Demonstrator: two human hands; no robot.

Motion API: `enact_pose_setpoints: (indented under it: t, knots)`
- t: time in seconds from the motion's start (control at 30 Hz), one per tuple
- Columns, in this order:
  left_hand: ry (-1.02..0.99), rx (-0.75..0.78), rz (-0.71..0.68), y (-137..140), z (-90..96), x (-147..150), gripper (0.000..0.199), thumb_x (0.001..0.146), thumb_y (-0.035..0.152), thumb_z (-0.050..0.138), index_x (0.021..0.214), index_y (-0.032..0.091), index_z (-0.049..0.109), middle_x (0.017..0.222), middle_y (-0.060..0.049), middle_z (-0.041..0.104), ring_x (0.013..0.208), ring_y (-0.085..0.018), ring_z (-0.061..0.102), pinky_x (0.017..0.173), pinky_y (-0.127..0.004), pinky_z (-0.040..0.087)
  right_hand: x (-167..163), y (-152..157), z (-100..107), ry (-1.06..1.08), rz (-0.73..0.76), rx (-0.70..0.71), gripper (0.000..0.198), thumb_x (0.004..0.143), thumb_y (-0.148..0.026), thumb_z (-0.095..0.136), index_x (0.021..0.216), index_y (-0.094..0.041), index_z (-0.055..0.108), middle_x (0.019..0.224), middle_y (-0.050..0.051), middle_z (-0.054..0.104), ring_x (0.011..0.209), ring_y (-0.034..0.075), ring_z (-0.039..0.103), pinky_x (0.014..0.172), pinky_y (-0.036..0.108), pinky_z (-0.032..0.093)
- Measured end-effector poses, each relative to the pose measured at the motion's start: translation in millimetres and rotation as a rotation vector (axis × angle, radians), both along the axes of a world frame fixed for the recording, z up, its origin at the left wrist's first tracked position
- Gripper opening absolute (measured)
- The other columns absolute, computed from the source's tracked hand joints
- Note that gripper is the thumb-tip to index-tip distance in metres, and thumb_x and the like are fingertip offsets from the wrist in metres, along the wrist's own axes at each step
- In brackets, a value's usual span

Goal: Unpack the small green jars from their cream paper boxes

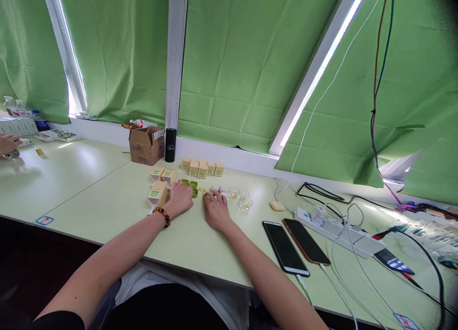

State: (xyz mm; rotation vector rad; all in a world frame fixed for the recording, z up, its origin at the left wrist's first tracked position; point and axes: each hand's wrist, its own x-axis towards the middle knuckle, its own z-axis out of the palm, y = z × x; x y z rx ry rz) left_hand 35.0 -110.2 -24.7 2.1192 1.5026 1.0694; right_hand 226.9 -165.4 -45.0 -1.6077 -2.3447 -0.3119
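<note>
My left hand (pixel 181 198) is curled at the left edge of a group of small green cases (pixel 193 184). Its fingers are bunched and mostly hidden behind the back of the hand, so what they hold does not show. My right hand (pixel 216 211) rests on the table with its fingers stretched forward and slightly apart. Its fingertips are beside a few tiny yellow pieces (pixel 202 190) and just in front of a pale pink roll-like thing (pixel 216 189). To its right stand several clear plastic cups (pixel 243 195) with yellow bits in them.
Open cream boxes (pixel 158 192) stand left of my left hand; more cream boxes (pixel 202 169) stand behind. A cardboard carton (pixel 145 146) and black tumbler (pixel 171 145) are farther back. Two phones (pixel 286 248), a power strip (pixel 336 231) and cables lie right. Another person's hand (pixel 9 143) is far left.
</note>
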Motion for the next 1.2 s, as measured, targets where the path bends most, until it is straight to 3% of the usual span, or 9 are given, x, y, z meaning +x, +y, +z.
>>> enact_pose_setpoints:
  t: [0.4, 0.73, 0.97, 1.2]
  knots:
    - [0.108, 0.006, 0.016, 1.6, 1.1, -3.0, 0.02, 0.069, 0.019, 0.074, 0.06, 0.021, 0.056, 0.072, -0.017, 0.061, 0.12, -0.045, 0.048, 0.111, -0.057, 0.029, 0.0, -2.1, 2.4, 0.005, 0.013, 0.003, 0.036, 0.103, -0.018, 0.041, 0.134, -0.022, 0.058, 0.148, 0.011, 0.056, 0.136, 0.031, 0.04, 0.109, 0.047, 0.03]
    - [0.15, 0.018, 0.009, -0.7, 4.4, -2.8, 0.024, 0.07, 0.014, 0.07, 0.058, 0.022, 0.051, 0.072, -0.018, 0.061, 0.118, -0.047, 0.048, 0.108, -0.058, 0.029, 0.0, -2.2, 2.6, 0.006, 0.018, 0.013, 0.036, 0.102, -0.017, 0.041, 0.132, -0.022, 0.059, 0.146, 0.012, 0.058, 0.136, 0.03, 0.041, 0.109, 0.046, 0.031]
    - [0.163, 0.107, -0.024, -8.5, 9.8, 0.0, 0.009, 0.076, 0.018, 0.072, 0.076, 0.02, 0.063, 0.082, -0.019, 0.065, 0.122, -0.046, 0.048, 0.107, -0.054, 0.029, 1.3, -1.2, -0.1, 0.036, -0.007, 0.017, 0.039, 0.101, -0.019, 0.045, 0.137, -0.023, 0.058, 0.154, 0.011, 0.053, 0.143, 0.032, 0.037, 0.113, 0.048, 0.027]
    - [0.266, 0.107, -0.013, -8.2, 10.8, 4.2, 0.024, 0.08, 0.016, 0.069, 0.059, 0.02, 0.056, 0.068, -0.016, 0.061, 0.107, -0.039, 0.057, 0.1, -0.048, 0.037, 1.6, -0.3, -1.9, 0.046, -0.001, 0.02, 0.039, 0.102, -0.02, 0.044, 0.138, -0.022, 0.058, 0.146, 0.012, 0.059, 0.14, 0.032, 0.038, 0.112, 0.047, 0.028]
